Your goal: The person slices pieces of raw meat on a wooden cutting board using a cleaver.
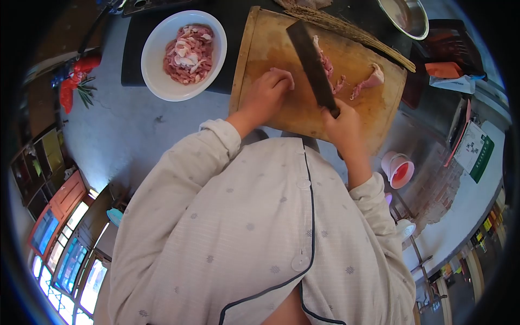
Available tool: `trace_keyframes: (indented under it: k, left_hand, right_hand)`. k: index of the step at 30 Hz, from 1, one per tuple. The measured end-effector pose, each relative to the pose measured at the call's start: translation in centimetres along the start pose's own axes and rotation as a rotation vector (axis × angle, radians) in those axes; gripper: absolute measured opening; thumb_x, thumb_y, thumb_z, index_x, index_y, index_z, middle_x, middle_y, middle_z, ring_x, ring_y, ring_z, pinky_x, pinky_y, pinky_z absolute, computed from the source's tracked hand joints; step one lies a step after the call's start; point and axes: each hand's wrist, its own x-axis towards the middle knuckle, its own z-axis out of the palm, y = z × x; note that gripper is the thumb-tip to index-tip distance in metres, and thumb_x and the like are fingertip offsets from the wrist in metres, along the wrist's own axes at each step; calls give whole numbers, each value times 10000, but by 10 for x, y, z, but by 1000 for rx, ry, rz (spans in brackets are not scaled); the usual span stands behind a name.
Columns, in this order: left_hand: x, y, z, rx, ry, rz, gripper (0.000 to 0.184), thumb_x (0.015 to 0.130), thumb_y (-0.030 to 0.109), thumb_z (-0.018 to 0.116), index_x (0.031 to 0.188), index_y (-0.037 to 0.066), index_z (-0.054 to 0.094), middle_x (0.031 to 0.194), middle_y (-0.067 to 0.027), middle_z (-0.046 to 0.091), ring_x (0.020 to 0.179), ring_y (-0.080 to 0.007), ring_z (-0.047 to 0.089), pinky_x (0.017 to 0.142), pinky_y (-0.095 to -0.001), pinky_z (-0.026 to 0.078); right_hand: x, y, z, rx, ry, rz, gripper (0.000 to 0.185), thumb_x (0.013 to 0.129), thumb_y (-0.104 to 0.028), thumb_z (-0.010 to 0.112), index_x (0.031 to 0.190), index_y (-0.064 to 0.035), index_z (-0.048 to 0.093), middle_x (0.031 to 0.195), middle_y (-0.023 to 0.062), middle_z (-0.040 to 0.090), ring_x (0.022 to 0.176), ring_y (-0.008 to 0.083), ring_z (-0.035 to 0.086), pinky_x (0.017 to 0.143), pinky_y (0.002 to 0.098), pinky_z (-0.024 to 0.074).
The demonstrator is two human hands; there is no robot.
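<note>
In the head view my right hand (342,123) is wrapped round the handle of a cleaver (312,64). Its dark blade slants up and left over a wooden cutting board (265,38). To the left of the blade my left hand (266,96) rests on the board, fingers curled on a pink piece of meat (284,76), partly hidden beneath them. Right of the blade lie some meat scraps (341,84) and a longer strip of meat (369,81) with a pale end. A white bowl (154,67) left of the board holds sliced raw meat (187,57).
Along the board's far edge lies a bundle of dry stalks (352,33). A metal basin (403,16) stands at the back right. Lower right is a pink bucket (398,169). An orange packet (444,70) sits at the far right.
</note>
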Motion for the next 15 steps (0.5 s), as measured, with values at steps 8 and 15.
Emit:
trace_keyframes:
  k: [8, 15]
  left_hand:
    - [-3, -1, -2, 41, -51, -55, 239, 776, 39, 663, 1013, 53, 641, 1105, -131, 621, 1064, -362, 576, 897, -435, 490]
    - [-8, -2, 0, 52, -56, -95, 288, 747, 69, 682, 1030, 35, 642, 1145, -174, 609, 1097, -384, 560, 926, -453, 480]
  right_hand:
    - [-48, 11, 14, -164, -48, -49, 345, 790, -131, 585, 1098, -14, 685, 898, 286, 664, 857, 450, 647, 792, 473, 523]
    - [-3, -25, 42, -164, 12, -105, 350, 783, -107, 580, 1106, -10, 673, 863, 279, 661, 850, 451, 644, 769, 473, 528]
